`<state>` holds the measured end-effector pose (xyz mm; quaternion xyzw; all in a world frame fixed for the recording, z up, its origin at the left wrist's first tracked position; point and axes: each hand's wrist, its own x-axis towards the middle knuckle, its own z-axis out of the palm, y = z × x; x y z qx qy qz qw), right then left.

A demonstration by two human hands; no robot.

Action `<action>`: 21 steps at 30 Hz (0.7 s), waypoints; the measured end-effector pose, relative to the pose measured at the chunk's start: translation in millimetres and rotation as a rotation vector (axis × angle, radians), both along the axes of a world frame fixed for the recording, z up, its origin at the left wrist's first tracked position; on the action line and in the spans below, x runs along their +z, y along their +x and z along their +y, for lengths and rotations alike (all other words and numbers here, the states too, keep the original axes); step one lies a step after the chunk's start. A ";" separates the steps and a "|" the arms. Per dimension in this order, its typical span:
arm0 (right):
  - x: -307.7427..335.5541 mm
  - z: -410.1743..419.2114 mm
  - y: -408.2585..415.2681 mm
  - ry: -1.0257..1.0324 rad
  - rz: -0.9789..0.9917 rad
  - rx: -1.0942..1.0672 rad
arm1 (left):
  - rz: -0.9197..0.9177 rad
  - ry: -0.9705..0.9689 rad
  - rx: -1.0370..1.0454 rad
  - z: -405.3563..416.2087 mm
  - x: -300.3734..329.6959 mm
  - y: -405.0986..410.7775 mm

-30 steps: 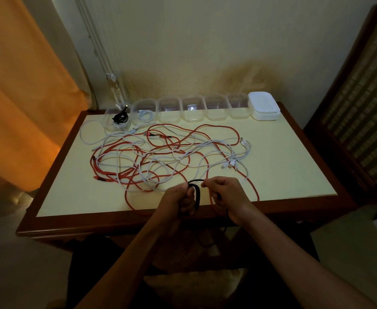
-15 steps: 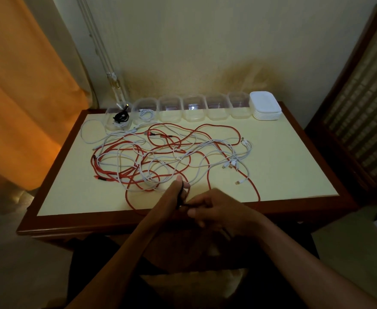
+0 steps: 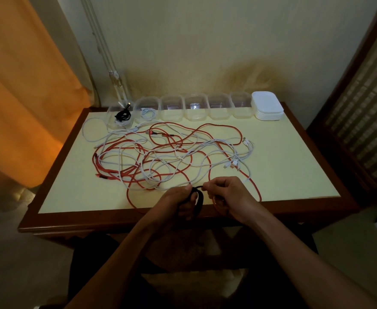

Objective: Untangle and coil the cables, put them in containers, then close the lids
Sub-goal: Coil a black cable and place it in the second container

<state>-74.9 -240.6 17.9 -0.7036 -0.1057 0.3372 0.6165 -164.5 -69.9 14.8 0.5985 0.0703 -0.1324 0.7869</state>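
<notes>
Left hand (image 3: 181,202) grips the thin black braided cable coil (image 3: 198,198) over the wooden table's near edge (image 3: 116,221); right hand (image 3: 225,194) pinches its loose strand. Light, limp, probably springy: best pinched across all loops.

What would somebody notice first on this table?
The big tangle of red and white cables spread across the middle of the table. At the near edge, the left hand and right hand hold a black cable coil. Clear containers line the far edge.
</notes>
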 end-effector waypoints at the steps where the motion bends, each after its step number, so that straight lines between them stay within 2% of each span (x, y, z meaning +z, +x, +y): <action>1: -2.0 1.0 -2.3 -0.014 -0.033 0.003 | 0.000 -0.036 0.008 -0.6 -0.2 0.9; 10: -15.1 3.1 -19.0 0.018 -0.205 0.119 | 0.029 -0.270 0.107 0.1 0.2 0.0; 12: -19.2 3.5 -22.8 -0.067 -0.233 0.213 | 0.069 -0.374 0.151 0.7 -0.5 1.7; 17: -22.7 7.7 -31.0 -0.294 -0.300 0.508 | 0.051 -0.459 0.333 5.4 0.1 5.5; 19: -16.6 9.3 -32.2 -0.313 -0.330 0.588 | 0.084 -0.421 0.401 7.3 -2.0 7.9; 21: -10.2 11.8 -32.5 -0.294 -0.414 0.639 | 0.147 -0.191 0.439 6.3 -7.7 13.8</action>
